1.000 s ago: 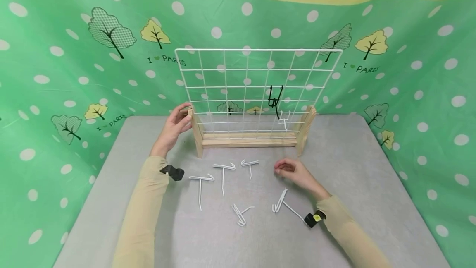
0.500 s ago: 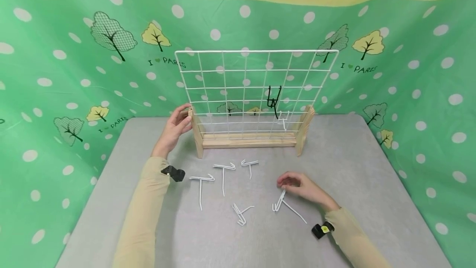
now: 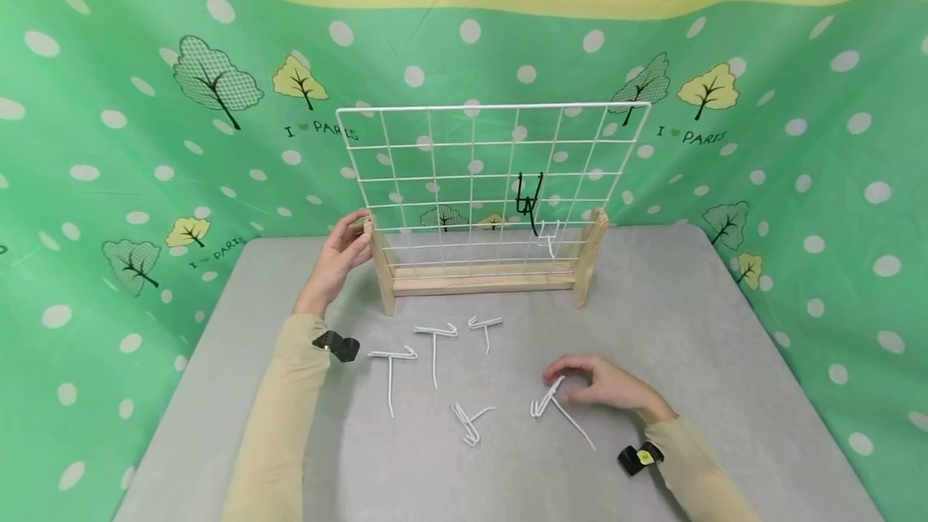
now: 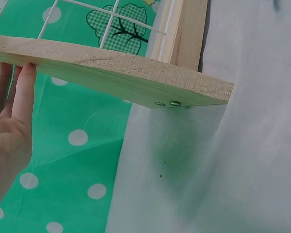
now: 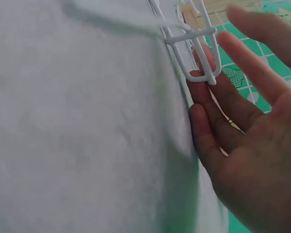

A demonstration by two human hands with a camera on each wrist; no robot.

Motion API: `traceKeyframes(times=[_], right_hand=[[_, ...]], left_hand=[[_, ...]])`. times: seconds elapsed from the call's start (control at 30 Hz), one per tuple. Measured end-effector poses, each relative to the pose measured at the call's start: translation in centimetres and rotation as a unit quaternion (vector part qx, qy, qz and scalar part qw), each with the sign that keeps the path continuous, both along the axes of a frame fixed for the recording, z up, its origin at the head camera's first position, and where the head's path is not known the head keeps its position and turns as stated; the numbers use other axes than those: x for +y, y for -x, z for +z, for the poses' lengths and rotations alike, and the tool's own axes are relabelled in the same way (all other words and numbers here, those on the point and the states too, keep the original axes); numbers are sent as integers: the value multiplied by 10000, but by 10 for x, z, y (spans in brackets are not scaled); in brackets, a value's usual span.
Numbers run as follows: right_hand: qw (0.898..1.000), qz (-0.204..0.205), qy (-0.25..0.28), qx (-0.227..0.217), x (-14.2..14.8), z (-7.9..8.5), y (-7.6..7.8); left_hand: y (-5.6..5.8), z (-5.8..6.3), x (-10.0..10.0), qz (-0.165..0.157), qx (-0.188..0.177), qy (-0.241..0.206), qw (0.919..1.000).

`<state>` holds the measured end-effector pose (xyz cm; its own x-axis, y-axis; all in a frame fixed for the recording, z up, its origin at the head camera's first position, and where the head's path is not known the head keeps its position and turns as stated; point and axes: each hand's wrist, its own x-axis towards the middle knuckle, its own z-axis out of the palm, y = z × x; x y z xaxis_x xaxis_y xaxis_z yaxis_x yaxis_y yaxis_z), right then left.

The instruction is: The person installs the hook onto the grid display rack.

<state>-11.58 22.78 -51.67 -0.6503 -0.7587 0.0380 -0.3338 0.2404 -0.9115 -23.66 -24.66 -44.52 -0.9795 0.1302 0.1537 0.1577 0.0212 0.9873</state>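
A white wire grid [image 3: 471, 144] with wooden feet stands at the back of the table. My left hand [image 3: 337, 258] is at its left wooden post [image 3: 382, 268]; in the left wrist view, straight fingers [image 4: 24, 92] rest against the post's outer face. My right hand [image 3: 609, 385] is around the upper end of a white double-prong hook [image 3: 548, 398] at the right front. In the right wrist view that hook [image 5: 191, 36] lies against a fingertip, with the other fingers spread beside it and not closed on it.
White hooks lie in front of the rack: a left one [image 3: 391, 377], a middle one [image 3: 435, 353], a small one [image 3: 486, 329] and a front one [image 3: 470, 425]. A black hook [image 3: 528, 204] and a white hook [image 3: 548, 242] hang on the grid's right side.
My right hand has moved down toward the front, from behind the right front hook to around its upper end. My left hand has stayed at the post.
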Motion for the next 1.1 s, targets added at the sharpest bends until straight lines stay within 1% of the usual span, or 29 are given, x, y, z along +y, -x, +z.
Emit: traceKeyframes(times=[0.13, 0.17, 0.23, 0.33, 0.5, 0.6, 0.73, 0.83, 0.97, 1.1], right_hand=[[9986, 449, 50, 262, -2, 0, -4], [9982, 502, 66, 309, -1, -2, -4], [9976, 548, 108, 400, -3, -1, -6], [9975, 527, 131, 443, -4, -3, -7], [9989, 330, 108, 324, -2, -6, -8], [9998, 154, 113, 109, -4, -7, -8], [9996, -235, 34, -131, -10, -6, -7], [9986, -536, -1, -26, -14, -5, -4], [9970, -729, 26, 264, -16, -5, 2], [9953, -947, -60, 205, -18, -3, 9]], left_hand=[[-2, -1, 0, 26, 19, 32, 10000], [-3, -1, 0, 39, 19, 38, 10000], [-4, -2, 1, 55, 36, 27, 10000], [-5, -2, 1, 57, 50, 9, 10000], [-4, -1, 2, 59, 15, 11, 10000], [-3, 0, 2, 57, -8, -9, 10000], [-2, 1, 1, 85, -9, -28, 10000], [-2, 1, 1, 102, -3, -10, 9999], [-2, 1, 2, 109, -10, 20, 9999], [-1, 0, 1, 146, -60, 20, 9999]])
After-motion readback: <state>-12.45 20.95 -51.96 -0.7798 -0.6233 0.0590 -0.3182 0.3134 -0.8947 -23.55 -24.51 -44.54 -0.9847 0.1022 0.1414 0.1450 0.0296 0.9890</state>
